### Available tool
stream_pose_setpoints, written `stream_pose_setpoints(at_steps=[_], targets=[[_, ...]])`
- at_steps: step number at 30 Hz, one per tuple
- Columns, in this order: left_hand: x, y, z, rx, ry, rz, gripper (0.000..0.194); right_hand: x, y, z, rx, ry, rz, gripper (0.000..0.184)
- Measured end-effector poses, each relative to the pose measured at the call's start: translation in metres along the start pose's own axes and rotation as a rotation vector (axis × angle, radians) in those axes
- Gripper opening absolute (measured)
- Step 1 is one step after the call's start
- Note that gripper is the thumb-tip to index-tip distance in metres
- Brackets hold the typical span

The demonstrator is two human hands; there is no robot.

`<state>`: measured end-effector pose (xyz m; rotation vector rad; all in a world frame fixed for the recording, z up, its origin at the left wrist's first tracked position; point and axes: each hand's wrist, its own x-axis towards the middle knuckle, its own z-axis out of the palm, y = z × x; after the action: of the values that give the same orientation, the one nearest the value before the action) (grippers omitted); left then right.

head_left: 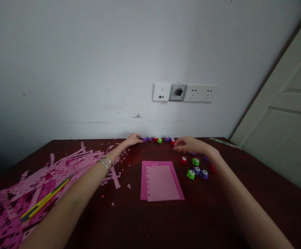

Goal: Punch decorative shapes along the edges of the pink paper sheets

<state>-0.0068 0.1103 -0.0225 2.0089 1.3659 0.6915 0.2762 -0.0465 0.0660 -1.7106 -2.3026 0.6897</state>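
My left hand [133, 139] reaches to the far edge by the wall, fingers apart, with the tips beside a purple paper punch [144, 139] at the left end of a row. Along that row stand another purple punch [149, 138], a red punch [155, 139], a green punch [159, 140] and further purple ones [167, 138]. At the row's right end, my right hand [188, 144] has its fingers bent together at a red paper punch [173, 142]; the exact grip is small and partly hidden. Several loose punches lie nearer, among them a red one [183, 160] and a green one [191, 174].
Two pink paper sheets [163, 183] lie overlapped mid-table, the upper with holes along its left side. Pink paper strips [41, 183] and scraps cover the left, with a yellow cutter knife [46, 199] on them. The wall [100, 69] carries sockets [199, 93]; a white door [290, 103] stands right.
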Motion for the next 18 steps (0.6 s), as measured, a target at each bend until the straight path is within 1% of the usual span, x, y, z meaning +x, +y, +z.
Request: stream_pose_setpoints(at_steps=[4, 9, 12, 15, 18], targets=[[0.011, -0.008, 0.011, 0.053, -0.028, 0.045, 0.038, 0.004, -0.001, 0.007, 0.059, -0.036, 0.005, 0.027], [0.021, -0.010, 0.015, 0.092, -0.050, 0.080, 0.032, 0.006, 0.000, 0.012, 0.101, -0.043, -0.026, 0.025], [0.020, -0.008, 0.015, 0.109, -0.053, 0.088, 0.031, 0.007, -0.002, 0.014, 0.079, -0.043, -0.026, 0.026], [0.015, -0.005, 0.015, 0.126, -0.031, 0.091, 0.032, 0.007, -0.005, 0.016, 0.045, -0.037, -0.031, 0.026], [0.008, 0.003, 0.014, 0.137, -0.006, 0.098, 0.032, 0.007, -0.009, 0.017, 0.018, 0.016, -0.056, 0.024]])
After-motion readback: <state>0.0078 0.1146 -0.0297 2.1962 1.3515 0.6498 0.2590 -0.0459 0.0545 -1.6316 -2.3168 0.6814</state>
